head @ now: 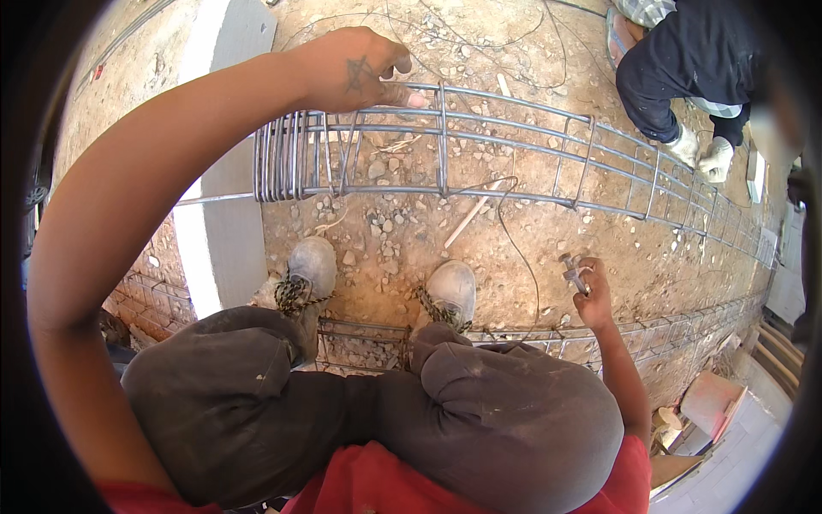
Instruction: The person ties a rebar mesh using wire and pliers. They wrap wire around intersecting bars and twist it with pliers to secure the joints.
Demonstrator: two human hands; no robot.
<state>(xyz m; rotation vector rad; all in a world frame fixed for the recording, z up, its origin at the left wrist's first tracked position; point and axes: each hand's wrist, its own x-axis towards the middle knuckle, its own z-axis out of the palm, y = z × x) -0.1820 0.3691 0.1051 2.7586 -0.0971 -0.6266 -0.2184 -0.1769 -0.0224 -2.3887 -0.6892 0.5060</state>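
A long rebar cage (443, 141) of steel bars and stirrups runs from in front of me off to the right. Several stirrups (279, 157) are bunched close together at its left end. My left hand (359, 70) is at the cage's far side, with a top bar passing between thumb and fingers; its other fingertips are hidden. In my right hand (594, 292) is a metal hand tool (573, 273), apparently pincers, held above the dirt to the right of my shoe. A thin wire (523, 254) loops from the cage down toward my knees.
A co-worker's gloved hands (700, 157) are at the cage's far right part. Another rebar cage (642, 340) lies near my legs. A grey-and-white post or beam (234, 244) lies at left. Stones, a wood strip (472, 218) and a reddish container (713, 405) are around.
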